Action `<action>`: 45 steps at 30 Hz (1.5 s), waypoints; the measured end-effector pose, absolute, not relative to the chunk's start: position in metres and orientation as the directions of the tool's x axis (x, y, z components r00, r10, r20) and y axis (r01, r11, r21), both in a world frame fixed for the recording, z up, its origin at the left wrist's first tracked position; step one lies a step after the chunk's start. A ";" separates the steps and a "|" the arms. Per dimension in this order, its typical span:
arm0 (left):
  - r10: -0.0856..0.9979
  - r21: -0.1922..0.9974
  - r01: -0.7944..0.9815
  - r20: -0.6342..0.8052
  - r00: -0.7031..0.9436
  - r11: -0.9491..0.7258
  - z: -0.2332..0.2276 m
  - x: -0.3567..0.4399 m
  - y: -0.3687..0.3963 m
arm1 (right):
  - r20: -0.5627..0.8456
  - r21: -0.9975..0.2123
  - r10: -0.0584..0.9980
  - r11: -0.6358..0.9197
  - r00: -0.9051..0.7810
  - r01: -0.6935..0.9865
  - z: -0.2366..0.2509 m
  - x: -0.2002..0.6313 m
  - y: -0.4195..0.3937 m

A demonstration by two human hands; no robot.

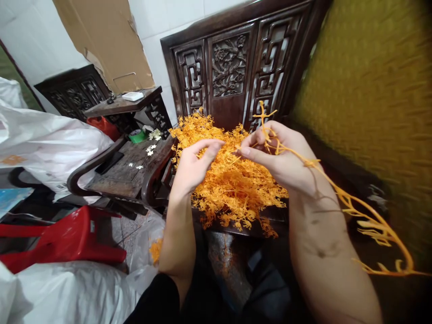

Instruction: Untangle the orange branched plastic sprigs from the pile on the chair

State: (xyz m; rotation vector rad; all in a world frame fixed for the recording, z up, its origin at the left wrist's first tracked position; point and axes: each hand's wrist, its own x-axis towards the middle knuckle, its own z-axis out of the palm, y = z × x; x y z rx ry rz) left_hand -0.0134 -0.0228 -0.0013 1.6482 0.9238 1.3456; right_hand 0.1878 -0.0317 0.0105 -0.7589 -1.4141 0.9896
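My right hand (283, 150) is closed in a pinch on an orange plastic branch (308, 162) with thin side twigs. One end sticks up above the fingers, while the long stem runs back over my right forearm and curls at the far right. Just to the left, my left hand (195, 164) has its thumb and forefinger pressed together; whatever lies between them is hidden or too small to name. The two hands are a little apart. Beneath them, a big heap of orange plastic sprigs (239, 193) rests on a dark wooden seat.
A carved wooden backrest (229, 65) rises behind the heap. To the left stand a wooden chair (124, 175) with small white pieces and green tape (137, 136), a red plastic stool (84, 234) and large white bags (60, 139). A yellow-green textured surface (367, 85) fills the right.
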 end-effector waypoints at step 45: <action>0.663 0.544 0.491 0.742 0.097 -0.680 0.004 -0.023 -0.032 | 0.358 -0.916 0.907 0.387 -0.222 0.104 0.017 0.170 -0.044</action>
